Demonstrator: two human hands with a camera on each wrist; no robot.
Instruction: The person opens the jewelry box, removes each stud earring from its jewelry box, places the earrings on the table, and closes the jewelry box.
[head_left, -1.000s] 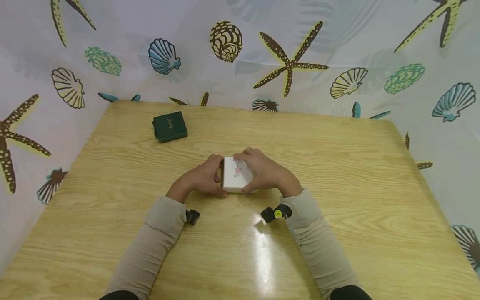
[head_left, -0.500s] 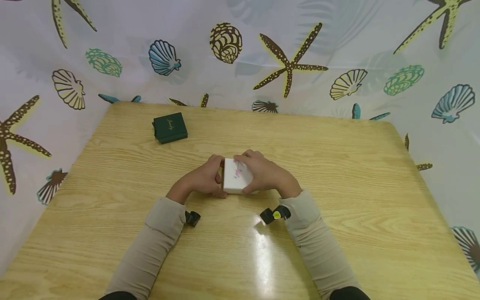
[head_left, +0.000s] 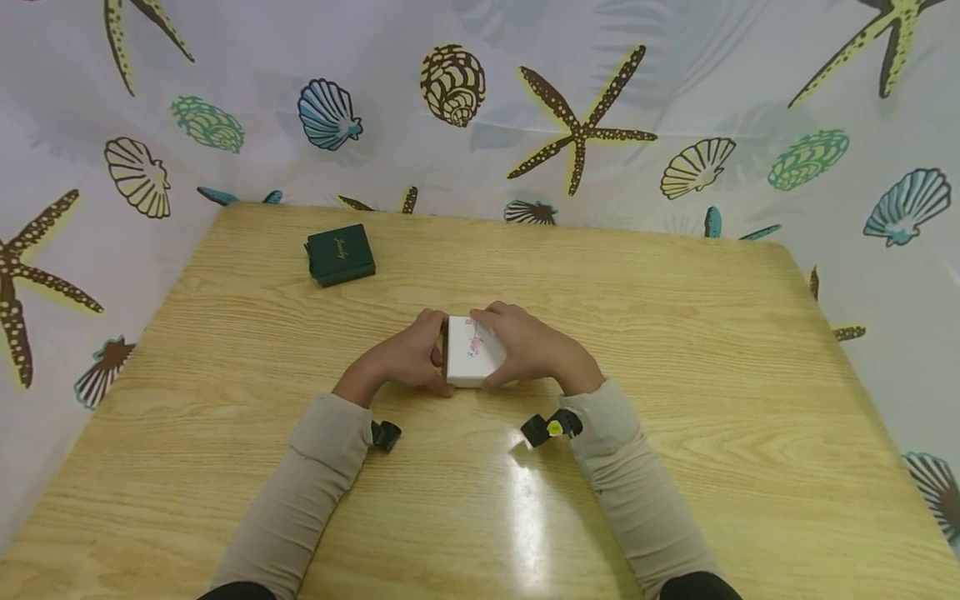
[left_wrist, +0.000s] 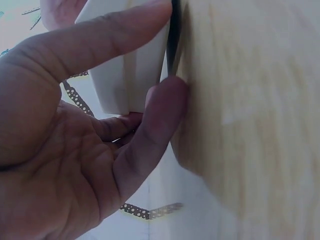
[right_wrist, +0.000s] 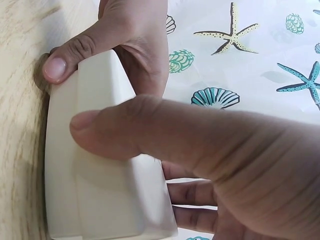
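Tabletop of yellowish wood grain lies under a white lidded box, which sits between a person's two hands and bears a small pink print on its top. The left hand grips the left end of the box, spread only wide enough to span it: the left thumb presses the near side below the lid seam, while other fingers reach to the far side. One more finger curls at that end by the lower edge; whether it touches cannot be told. The right hand grips the box from the right, arched over its top, with the right thumb laid across the near side, its tip at the seam, and the opposing fingers on the far side. Well apart from the box, beyond it and to its left, lies a dark green box with gold lettering too small to read. Nearer the person than the white one are beige sleeves. Farther beyond it hangs a cloth printed with starfish and shells.
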